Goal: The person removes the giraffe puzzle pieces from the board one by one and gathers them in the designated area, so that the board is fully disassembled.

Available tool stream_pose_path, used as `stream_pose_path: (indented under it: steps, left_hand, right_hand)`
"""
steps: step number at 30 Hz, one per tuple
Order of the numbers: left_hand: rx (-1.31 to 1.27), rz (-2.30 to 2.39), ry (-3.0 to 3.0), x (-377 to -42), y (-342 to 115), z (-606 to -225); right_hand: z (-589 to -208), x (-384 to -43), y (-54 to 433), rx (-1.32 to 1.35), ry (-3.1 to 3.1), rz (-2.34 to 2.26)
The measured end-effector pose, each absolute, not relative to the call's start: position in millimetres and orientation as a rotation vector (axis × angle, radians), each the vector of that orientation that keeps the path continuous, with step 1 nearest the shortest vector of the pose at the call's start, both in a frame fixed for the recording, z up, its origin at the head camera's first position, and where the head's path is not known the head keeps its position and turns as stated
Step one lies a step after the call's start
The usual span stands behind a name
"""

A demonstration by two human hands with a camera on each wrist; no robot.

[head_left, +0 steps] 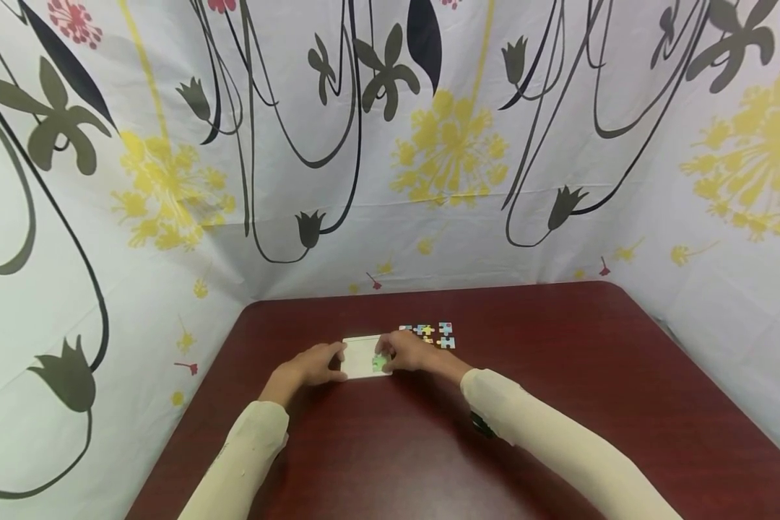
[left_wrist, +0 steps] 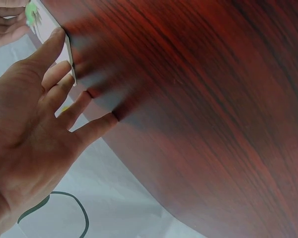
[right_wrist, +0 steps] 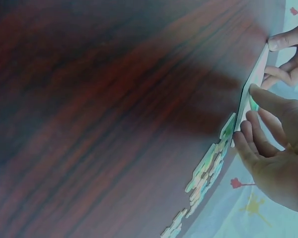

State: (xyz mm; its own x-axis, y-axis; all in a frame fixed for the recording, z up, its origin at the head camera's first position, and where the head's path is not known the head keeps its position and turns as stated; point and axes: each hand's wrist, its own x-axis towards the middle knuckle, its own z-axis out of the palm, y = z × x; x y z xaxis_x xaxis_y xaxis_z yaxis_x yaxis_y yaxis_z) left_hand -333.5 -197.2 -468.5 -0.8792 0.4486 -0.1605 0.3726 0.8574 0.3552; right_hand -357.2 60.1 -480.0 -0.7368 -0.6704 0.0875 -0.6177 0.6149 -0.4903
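White puzzle tray lies flat, long axis left–right; left hand and right hand flank it, straight fingers spread, touching its ends.

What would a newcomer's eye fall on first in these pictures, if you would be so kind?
Most likely the two hands meeting at the middle of the dark red table: the left hand touches the left edge of a white puzzle board, while the right hand rests fingers on a green puzzle piece at its right side. Just behind lie loose puzzle pieces, and a flowered curtain walls in the table.
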Motion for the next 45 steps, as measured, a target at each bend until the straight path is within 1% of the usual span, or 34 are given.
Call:
stream_pose_path:
  steps: [12,19,22,33,38,45]
  left_hand:
    - [0.637,0.475,2.799,-334,-195,-471]
    - [0.646,0.481,2.801,-333,-193,-470]
    - [0.646,0.485,2.803,-332,-194,-470]
    - [0.684,0.498,2.800,-331,-197,-472]
    - [0.710,0.496,2.797,-330,-197,-471]
    - [0.664,0.485,2.807,-330,-197,-471]
  right_hand:
    - [-484,-356,67,-1.128,2.720,-0.934]
    - [-475,-353,77,-1.161,2.695,-1.017]
    - [-471,-352,86,-1.176,2.686,-1.030]
    - [-462,-352,130,-1.101,2.735,-1.004]
    - [-459,-351,150,-1.043,2.753,-1.003]
    - [-459,-349,172,-0.946,2.755,-1.012]
